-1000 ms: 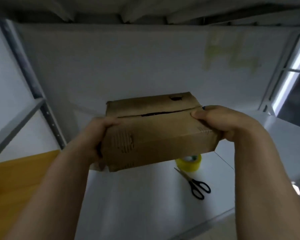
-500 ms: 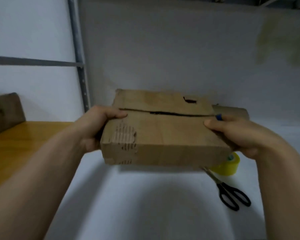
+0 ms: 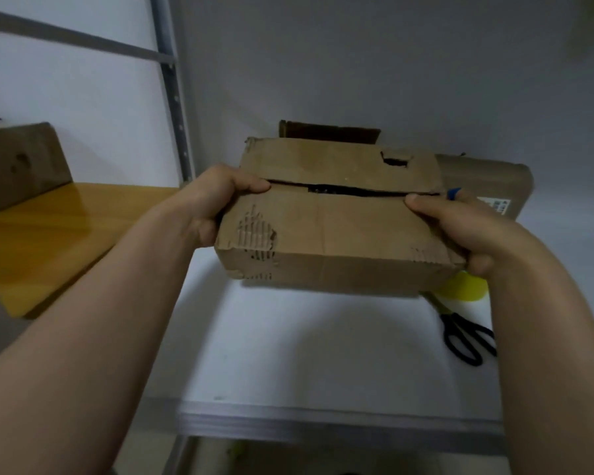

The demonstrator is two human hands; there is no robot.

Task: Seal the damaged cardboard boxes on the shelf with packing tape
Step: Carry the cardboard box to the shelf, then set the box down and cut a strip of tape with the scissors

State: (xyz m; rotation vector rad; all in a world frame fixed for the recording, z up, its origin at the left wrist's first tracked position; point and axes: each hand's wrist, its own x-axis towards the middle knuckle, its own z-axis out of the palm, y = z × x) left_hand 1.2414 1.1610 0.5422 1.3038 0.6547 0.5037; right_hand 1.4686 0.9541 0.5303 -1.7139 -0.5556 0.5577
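Note:
I hold a worn brown cardboard box just above the white shelf. Its top flaps are closed with a dark gap along the seam, a torn patch shows on the front left, and a small hole sits at the top right. My left hand grips the box's left end, thumb on the top flap. My right hand grips the right end, thumb at the seam. A yellow tape roll lies partly hidden under the box's right corner. Black-handled scissors lie beside it on the shelf.
Another cardboard box stands behind on the right, and a dark one peeks up behind the held box. A third box sits on a yellow-wood shelf to the left. A grey metal upright divides the shelves.
The view has tilted down and closer. The box sits lower, near the shelf surface, and more boxes behind it have come into sight. Both hands keep their grip.

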